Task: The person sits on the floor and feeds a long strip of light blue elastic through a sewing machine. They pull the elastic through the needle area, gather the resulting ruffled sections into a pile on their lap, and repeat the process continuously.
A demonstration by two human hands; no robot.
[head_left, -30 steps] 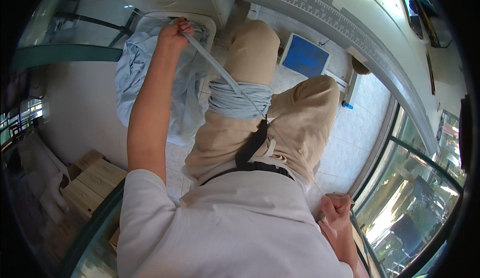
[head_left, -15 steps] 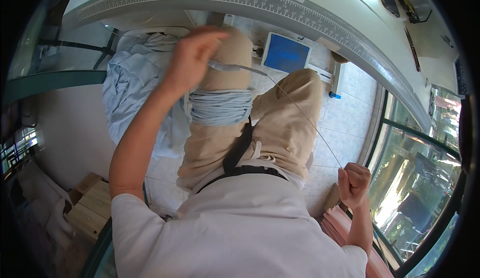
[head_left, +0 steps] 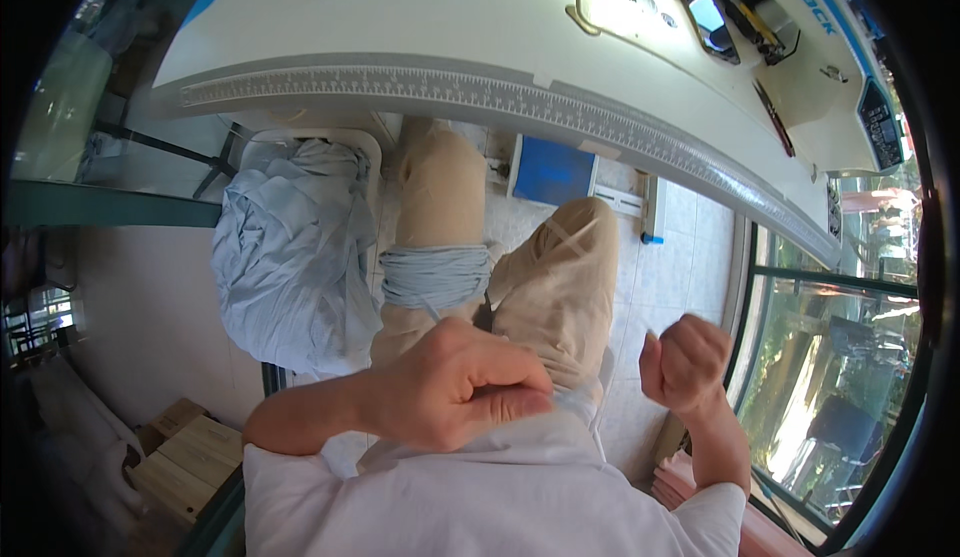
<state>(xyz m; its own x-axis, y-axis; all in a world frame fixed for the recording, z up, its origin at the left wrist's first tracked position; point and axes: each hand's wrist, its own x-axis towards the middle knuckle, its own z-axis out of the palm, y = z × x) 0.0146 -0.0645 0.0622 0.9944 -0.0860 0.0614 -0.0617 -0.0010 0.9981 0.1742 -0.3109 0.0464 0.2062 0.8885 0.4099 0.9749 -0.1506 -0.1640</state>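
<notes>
In front of my waist, my left hand (head_left: 460, 382) is closed, thumb pressed along the curled fingers. What it holds, if anything, is hidden. A short pale strip (head_left: 431, 311) shows just above it, beside the wrapped leg. My right hand (head_left: 688, 362) is a fist out to the right, its contents hidden; no cord shows at it now. Many turns of light-blue fabric cord (head_left: 434, 276) are wound around my left thigh, over beige trousers (head_left: 440, 197). The left hand is nearest to this winding and does not visibly touch it.
Ahead is a white sewing-machine table (head_left: 400, 27) with a ruler (head_left: 400, 87) along its edge. The sewing machine (head_left: 800, 67) stands at the far right. A bin (head_left: 372, 147) heaped with light-blue cloth (head_left: 290, 247) is at my left. A blue pedal (head_left: 552, 171) lies beneath the table.
My left hand has come down and back from above the left knee to my waist. The right hand stays a fist. The thin cord that stretched toward it is no longer visible. The view has tilted upward.
</notes>
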